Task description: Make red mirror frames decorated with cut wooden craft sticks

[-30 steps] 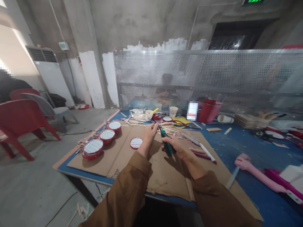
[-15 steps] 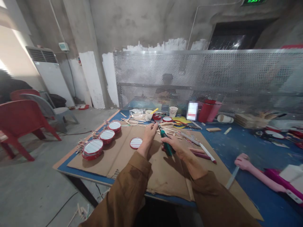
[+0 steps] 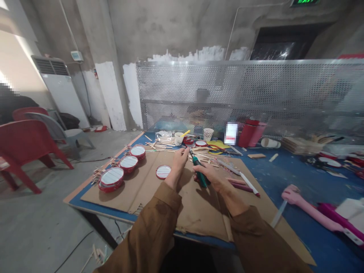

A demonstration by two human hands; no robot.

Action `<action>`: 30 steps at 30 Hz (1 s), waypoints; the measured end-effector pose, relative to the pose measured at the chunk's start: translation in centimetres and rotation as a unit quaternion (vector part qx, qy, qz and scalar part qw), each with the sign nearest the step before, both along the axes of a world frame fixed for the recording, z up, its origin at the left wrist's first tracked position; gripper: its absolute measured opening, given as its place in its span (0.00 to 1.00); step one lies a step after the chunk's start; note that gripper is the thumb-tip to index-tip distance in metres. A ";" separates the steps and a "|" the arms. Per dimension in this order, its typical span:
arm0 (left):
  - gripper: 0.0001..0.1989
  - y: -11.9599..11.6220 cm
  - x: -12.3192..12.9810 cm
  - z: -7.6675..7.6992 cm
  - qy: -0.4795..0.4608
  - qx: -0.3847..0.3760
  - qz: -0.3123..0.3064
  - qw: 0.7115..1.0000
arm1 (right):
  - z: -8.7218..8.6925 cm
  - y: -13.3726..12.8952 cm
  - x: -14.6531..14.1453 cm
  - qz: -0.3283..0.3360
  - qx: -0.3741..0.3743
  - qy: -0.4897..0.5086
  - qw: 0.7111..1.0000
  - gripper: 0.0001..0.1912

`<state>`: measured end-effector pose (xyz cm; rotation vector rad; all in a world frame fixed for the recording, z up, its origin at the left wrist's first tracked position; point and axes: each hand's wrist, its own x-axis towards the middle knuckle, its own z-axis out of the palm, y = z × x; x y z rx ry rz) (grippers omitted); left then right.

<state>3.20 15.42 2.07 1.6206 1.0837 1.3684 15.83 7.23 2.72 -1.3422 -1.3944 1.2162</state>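
My right hand (image 3: 205, 170) is wrapped round a green-and-black handheld tool (image 3: 201, 178) with a narrow metal tip, which looks like a small rotary tool. The tip points up and away, towards my left hand (image 3: 180, 157). The left fingers are pinched close to that tip; whatever they hold is too small to make out. Left of my left wrist, a round red-rimmed disc (image 3: 163, 172) with a white striped face lies on the cardboard sheet (image 3: 148, 189). Similar red-rimmed discs stand in stacks (image 3: 112, 178) along the left side.
Wooden sticks (image 3: 165, 144), a paper cup (image 3: 208, 134) and a lit phone (image 3: 230, 133) are at the back. Markers (image 3: 248, 184) lie right of my hand. A pink tool (image 3: 309, 210) rests at the right. A perforated metal panel (image 3: 227, 87) closes off the far side.
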 end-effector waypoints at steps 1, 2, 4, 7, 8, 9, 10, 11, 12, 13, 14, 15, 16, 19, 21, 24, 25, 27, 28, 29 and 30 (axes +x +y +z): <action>0.20 0.0 0.0 0.0 0.000 -0.001 0.001 1.000 | -0.1 0.0 0.0 0.000 0.001 -0.001 1.000 0.09; 0.20 0.0 0.0 0.0 0.000 -0.003 0.001 1.000 | -0.1 0.1 0.1 0.001 0.002 -0.001 1.000 0.09; 0.20 0.0 0.0 0.0 -0.003 -0.007 -0.001 1.000 | -0.2 0.1 0.1 0.003 0.006 0.003 1.000 0.09; 0.20 0.1 0.0 0.0 -0.009 -0.010 -0.004 1.000 | 0.0 0.1 -0.1 0.002 0.005 0.005 1.000 0.10; 0.20 0.0 0.0 0.0 -0.010 -0.011 -0.004 1.000 | 0.2 -0.1 -0.1 -0.002 0.002 0.008 1.000 0.10; 0.20 0.0 0.0 0.0 -0.009 -0.010 -0.004 1.000 | 0.4 -0.2 -0.2 -0.006 -0.004 0.011 1.000 0.10; 0.20 0.0 0.0 0.0 -0.006 -0.009 -0.005 1.000 | 0.7 -0.4 -0.3 -0.010 -0.012 0.015 1.000 0.10; 0.20 -0.1 0.0 0.1 -0.004 -0.006 -0.008 1.000 | 1.0 -0.6 -0.4 -0.015 -0.019 0.020 1.000 0.10; 0.20 -0.1 0.1 0.1 -0.002 -0.003 -0.009 1.000 | 1.3 -0.9 -0.5 -0.019 -0.027 0.028 0.999 0.10; 0.20 -0.1 0.1 0.1 0.000 0.002 -0.009 1.000 | 1.6 -1.1 -0.6 -0.023 -0.035 0.038 0.998 0.10; 0.20 -0.1 0.1 0.1 0.001 0.005 -0.007 1.000 | 1.9 -1.3 -0.7 -0.026 -0.042 0.051 0.997 0.09; 0.20 -0.1 0.1 0.1 0.003 0.008 -0.003 1.000 | 2.1 -1.4 -0.8 -0.028 -0.047 0.064 0.996 0.09; 0.20 0.0 0.1 0.1 0.004 0.010 0.003 1.000 | 2.2 -1.5 -0.8 -0.029 -0.049 0.077 0.995 0.08; 0.21 0.2 0.1 0.0 0.015 0.015 0.019 1.000 | 2.2 -1.5 -0.9 -0.030 -0.050 0.096 0.994 0.07; 0.22 0.3 0.1 -0.1 0.017 0.020 0.019 0.999 | 2.1 -1.4 -0.9 -0.034 -0.047 0.101 0.993 0.06; 0.22 0.4 0.2 -0.2 0.016 0.014 0.003 1.000 | 2.0 -1.4 -0.9 -0.043 -0.054 0.102 0.992 0.06; 0.22 0.3 0.2 -0.1 0.013 0.011 -0.002 1.000 | 2.1 -1.4 -0.9 -0.047 -0.058 0.102 0.992 0.06; 0.22 0.1 0.2 0.0 0.008 0.008 -0.014 1.000 | 2.1 -1.5 -0.9 -0.055 -0.067 0.097 0.991 0.07; 0.21 -0.1 0.2 0.1 0.005 0.008 -0.024 1.000 | 2.1 -1.5 -0.9 -0.063 -0.068 0.095 0.991 0.07; 0.20 -0.3 0.2 0.3 0.002 0.008 -0.034 0.999 | 2.1 -1.5 -1.0 -0.070 -0.067 0.091 0.991 0.07; 0.20 -0.5 0.2 0.4 0.000 0.010 -0.042 0.999 | 2.1 -1.5 -1.0 -0.076 -0.065 0.087 0.991 0.07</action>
